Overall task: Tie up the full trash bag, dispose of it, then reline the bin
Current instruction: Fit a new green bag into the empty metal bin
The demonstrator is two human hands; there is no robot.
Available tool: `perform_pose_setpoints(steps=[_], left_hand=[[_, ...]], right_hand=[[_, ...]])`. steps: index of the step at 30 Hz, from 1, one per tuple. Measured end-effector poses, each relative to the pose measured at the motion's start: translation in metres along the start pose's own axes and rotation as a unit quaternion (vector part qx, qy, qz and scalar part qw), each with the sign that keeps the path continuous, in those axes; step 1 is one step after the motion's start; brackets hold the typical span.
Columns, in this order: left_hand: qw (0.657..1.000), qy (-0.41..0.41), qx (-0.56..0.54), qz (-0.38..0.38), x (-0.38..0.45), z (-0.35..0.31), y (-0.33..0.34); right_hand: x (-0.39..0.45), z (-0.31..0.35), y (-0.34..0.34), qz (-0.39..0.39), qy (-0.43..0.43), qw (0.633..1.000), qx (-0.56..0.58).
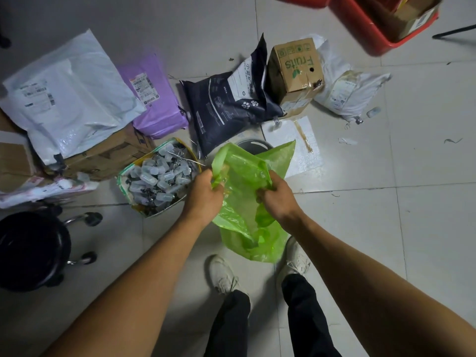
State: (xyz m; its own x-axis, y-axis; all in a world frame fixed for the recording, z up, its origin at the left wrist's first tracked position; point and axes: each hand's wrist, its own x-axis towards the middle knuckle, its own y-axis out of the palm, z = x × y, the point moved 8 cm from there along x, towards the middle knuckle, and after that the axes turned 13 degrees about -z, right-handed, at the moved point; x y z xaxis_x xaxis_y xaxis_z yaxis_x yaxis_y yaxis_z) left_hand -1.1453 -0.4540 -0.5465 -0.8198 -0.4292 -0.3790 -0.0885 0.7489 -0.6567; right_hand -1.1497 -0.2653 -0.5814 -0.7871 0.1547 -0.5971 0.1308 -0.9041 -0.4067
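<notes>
A thin translucent green plastic bag (244,191) hangs in front of me above the tiled floor, its mouth partly spread. My left hand (204,193) grips the bag's left edge and my right hand (277,195) grips its right edge. Behind the bag's top, only a dark curved rim of the round bin (251,145) shows; the rest of the bin is hidden by the bag. No tied trash bag is in view.
A bag full of clear plastic parts (159,176) stands just left of my hands. Parcels, a purple mailer (154,99), a dark pet-food bag (226,104) and a "Fruits" box (296,73) crowd the floor behind. A black wheeled stool (33,251) is at left, a red crate (381,21) far right.
</notes>
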Motion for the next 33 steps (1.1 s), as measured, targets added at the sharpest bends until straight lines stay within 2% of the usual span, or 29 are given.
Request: perform_pose_setpoints(steps=[6,13,22,33], left_hand=[[0.999,0.031,0.019,-0.005,0.026,0.000,-0.007],[0.998,0.055,-0.001,-0.043,0.050,-0.030,-0.031],[0.997,0.040,-0.010,-0.063,0.044,-0.055,-0.045],[0.995,0.056,0.033,-0.072,0.057,-0.013,0.008]], right_hand=[[0.013,0.009,0.011,-0.041,0.019,0.998,0.045],[0.027,0.046,-0.004,-0.076,-0.013,0.996,0.044],[0.019,0.075,-0.024,-0.051,-0.036,0.997,0.047],[0.059,0.000,-0.001,-0.037,0.004,0.999,-0.035]])
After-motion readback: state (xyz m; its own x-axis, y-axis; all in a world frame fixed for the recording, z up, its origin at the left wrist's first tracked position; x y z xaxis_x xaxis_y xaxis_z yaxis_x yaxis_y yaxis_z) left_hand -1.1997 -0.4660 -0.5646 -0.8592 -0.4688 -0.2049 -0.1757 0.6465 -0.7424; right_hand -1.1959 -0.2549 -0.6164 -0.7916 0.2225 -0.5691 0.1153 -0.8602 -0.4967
